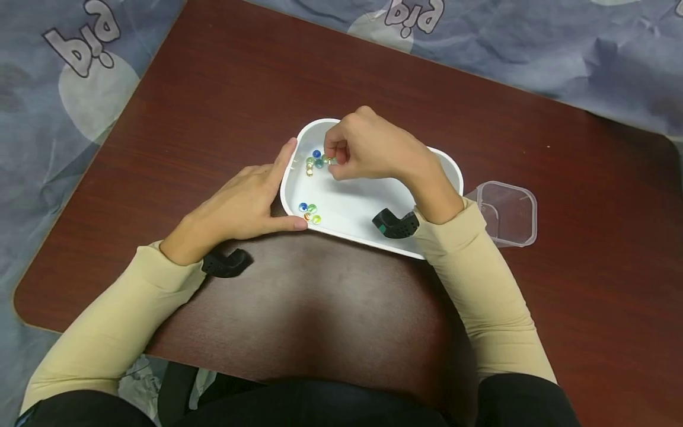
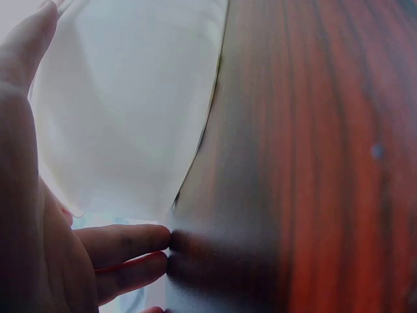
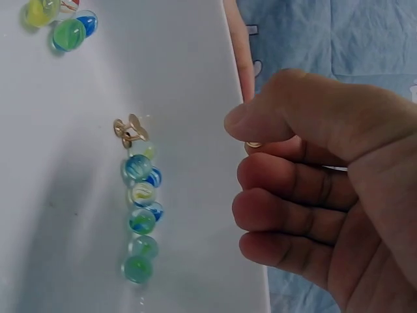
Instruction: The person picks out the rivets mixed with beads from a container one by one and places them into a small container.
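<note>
The white tray (image 1: 368, 207) lies on the table, with my left hand (image 1: 235, 201) spread around its left end. The left thumb rests at the near rim, and the index finger lies straight along the left side. Over the tray, my right hand (image 1: 373, 145) pinches a small gold-coloured thumbtack (image 3: 254, 144) between thumb and index finger; only its edge shows. Below the right hand, several glass marbles (image 3: 142, 222) stand in a line, with a few gold thumbtacks (image 3: 130, 130) at one end. Another cluster of marbles (image 1: 312, 209) sits in the tray's near left corner.
A clear plastic container (image 1: 507, 213) stands just right of the tray, partly behind the right forearm. The brown wooden table (image 1: 240, 89) reaches out on all sides. Patterned grey-blue cloth (image 1: 507, 47) lies beyond its edges. Each wrist carries a black camera mount (image 1: 229, 264).
</note>
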The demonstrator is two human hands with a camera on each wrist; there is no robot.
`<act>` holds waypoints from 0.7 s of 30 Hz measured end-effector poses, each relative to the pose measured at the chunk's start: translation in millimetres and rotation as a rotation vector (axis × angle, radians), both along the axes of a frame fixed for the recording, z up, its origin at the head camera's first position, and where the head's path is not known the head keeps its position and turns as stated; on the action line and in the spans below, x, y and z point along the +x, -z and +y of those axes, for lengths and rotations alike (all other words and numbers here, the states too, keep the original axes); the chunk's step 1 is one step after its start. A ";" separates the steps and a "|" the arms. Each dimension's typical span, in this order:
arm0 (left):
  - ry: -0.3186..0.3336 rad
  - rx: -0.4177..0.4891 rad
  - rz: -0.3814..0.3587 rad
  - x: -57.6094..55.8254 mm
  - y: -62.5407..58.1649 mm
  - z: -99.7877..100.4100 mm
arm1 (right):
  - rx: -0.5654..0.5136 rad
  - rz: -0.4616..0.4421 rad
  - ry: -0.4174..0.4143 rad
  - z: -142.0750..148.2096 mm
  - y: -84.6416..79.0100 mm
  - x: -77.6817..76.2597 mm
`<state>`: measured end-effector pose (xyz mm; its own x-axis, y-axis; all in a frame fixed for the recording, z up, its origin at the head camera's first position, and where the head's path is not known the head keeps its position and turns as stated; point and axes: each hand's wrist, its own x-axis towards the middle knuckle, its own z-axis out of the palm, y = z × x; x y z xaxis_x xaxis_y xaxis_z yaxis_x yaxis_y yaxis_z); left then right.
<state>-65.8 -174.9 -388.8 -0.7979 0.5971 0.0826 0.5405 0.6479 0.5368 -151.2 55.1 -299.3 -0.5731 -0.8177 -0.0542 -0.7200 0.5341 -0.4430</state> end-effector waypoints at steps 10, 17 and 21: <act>-0.019 -0.015 -0.013 0.3 0.5 2.7 | -0.016 0.001 0.094 22.5 -13.7 2.0; -0.026 -0.015 -0.017 0.8 1.4 2.4 | -0.047 0.017 0.157 35.5 -20.7 7.5; -0.028 -0.013 -0.008 0.8 0.9 2.4 | -0.088 0.034 0.161 40.6 -24.9 12.3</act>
